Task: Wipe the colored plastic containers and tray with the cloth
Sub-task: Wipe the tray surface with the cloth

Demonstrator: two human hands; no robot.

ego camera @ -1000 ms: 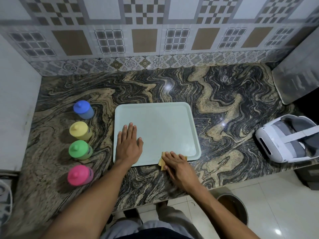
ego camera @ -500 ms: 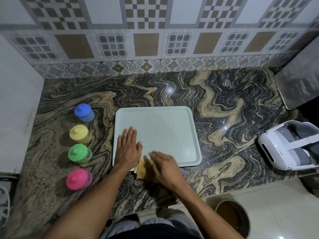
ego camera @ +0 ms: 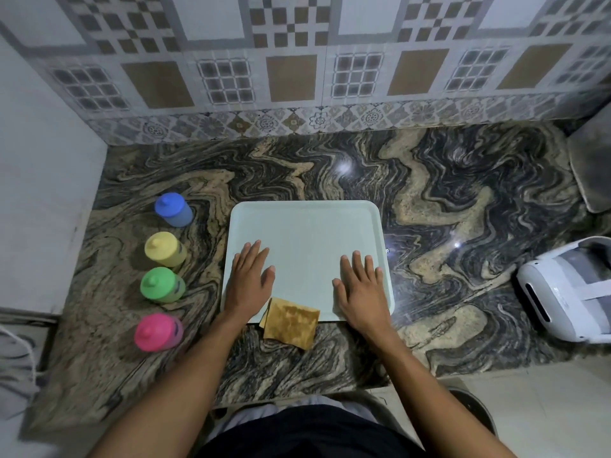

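Observation:
A pale green tray lies flat on the marbled counter. My left hand rests palm down on its near left part, fingers spread. Palm down on the tray's near right corner is my right hand, holding nothing. Between the two hands a folded tan cloth lies free across the tray's front edge, half on the counter. Left of the tray stand the containers in a column: blue, yellow, green and pink, all upright with lids on.
A white headset-like device sits at the counter's right edge. A grey mat leans at the far right. A white wall bounds the left side and tiles the back. A round bucket rim shows on the floor below.
My right hand has let go of the cloth and moved right onto the tray's near right corner. The cloth now lies free at the tray's front edge. My left hand stayed put.

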